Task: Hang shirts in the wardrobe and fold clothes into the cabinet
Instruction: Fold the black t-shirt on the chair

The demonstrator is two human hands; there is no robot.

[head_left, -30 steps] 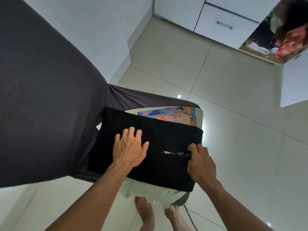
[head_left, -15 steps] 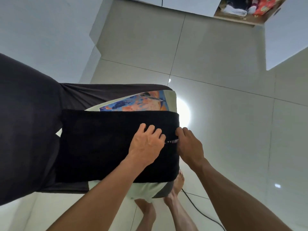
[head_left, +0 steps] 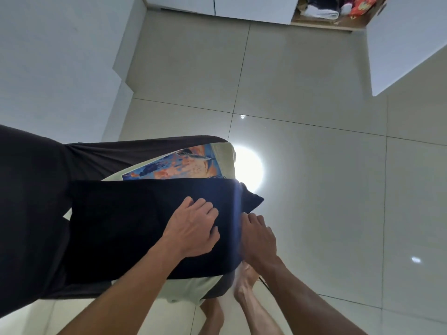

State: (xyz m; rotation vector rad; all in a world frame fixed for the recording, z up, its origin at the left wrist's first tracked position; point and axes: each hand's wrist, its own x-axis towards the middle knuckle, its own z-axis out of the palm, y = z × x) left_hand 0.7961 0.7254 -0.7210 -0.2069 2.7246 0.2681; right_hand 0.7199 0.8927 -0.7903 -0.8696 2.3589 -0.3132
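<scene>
While pressed and gripped, one black garment [head_left: 135, 228], two hands.

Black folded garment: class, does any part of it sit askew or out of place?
Yes. The black garment's right corner sticks out past the stack's edge, unfolded, beside the right hand. The left hand rests on top.

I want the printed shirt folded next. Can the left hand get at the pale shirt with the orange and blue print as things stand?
Probably yes: the left hand rests on the black folded garment, which covers much of the pale printed shirt; its printed part lies bare just beyond.
</scene>
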